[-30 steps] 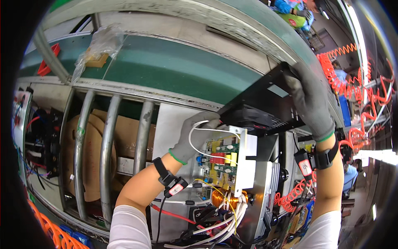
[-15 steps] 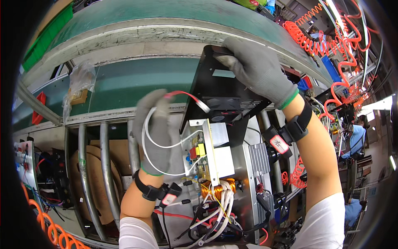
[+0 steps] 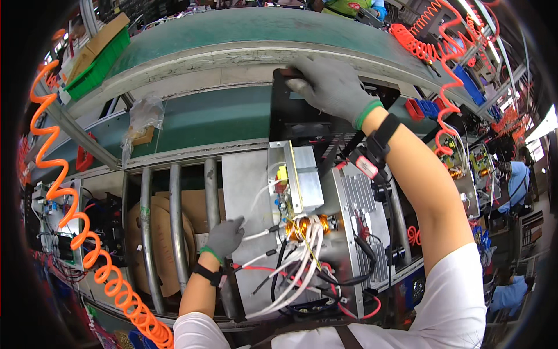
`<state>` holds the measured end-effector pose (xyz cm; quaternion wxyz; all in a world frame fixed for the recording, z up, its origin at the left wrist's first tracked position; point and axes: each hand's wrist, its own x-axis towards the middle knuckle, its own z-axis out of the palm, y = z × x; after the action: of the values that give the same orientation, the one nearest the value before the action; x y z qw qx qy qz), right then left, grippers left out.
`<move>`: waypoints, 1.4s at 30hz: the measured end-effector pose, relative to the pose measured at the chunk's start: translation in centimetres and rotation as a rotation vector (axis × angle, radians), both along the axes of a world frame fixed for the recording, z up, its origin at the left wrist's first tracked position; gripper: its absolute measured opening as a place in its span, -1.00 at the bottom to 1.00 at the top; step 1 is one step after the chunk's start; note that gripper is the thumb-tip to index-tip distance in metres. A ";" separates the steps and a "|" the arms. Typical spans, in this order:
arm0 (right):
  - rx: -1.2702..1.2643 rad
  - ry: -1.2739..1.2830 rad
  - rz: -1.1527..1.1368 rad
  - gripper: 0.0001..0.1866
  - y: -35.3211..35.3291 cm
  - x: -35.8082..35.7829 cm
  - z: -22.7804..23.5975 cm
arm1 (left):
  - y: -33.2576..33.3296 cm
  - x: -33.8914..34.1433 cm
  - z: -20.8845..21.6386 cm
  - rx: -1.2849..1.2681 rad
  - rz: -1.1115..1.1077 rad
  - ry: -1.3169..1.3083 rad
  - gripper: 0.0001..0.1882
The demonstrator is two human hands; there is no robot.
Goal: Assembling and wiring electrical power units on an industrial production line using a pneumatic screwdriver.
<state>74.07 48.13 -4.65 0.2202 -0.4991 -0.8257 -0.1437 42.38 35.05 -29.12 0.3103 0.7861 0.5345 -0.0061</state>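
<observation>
My right hand [image 3: 331, 87], in a grey glove, grips the upper left corner of a black metal panel [image 3: 290, 107] with a fan in it. The panel stands upright behind an electronics assembly. That assembly has a circuit board with a pale metal heatsink [image 3: 307, 177], a copper-wound coil [image 3: 302, 227] and a bundle of white wires [image 3: 302, 279]. My left hand [image 3: 225, 237], also gloved, is over the left edge of the grey metal base plate [image 3: 244, 180], fingers extended. Beside its fingertips lies a white wire with a black end [image 3: 264, 232]; I see no grip on it.
Metal rollers [image 3: 176, 221] run left of the assembly, with cardboard beneath them. A green bench surface [image 3: 203, 119] lies behind. An orange coiled hose [image 3: 96, 250] hangs at left, red coiled hoses [image 3: 412, 43] at upper right. More assemblies stand on both sides; people work at right.
My left hand has let go of the red-tipped white wire and moved down to the plate's left edge. My right hand stays on the panel. The view has shifted.
</observation>
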 end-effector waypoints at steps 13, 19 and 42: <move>-0.275 0.274 0.231 -0.63 -21.2 3.6 7.2 | 1.5 7.5 14.0 0.720 -0.069 -0.486 -0.62; -0.405 0.397 0.173 -0.70 -30.8 4.6 6.8 | 2.2 10.8 10.6 0.756 0.134 -0.472 -0.77; -0.653 0.898 0.110 -0.79 -32.5 11.2 -5.8 | -20.9 14.8 22.8 0.770 0.125 -0.594 -0.67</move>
<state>85.32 15.65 -10.46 0.3915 -0.5097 -0.6772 0.3582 57.18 14.14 -6.33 0.1358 0.7780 0.4323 0.4353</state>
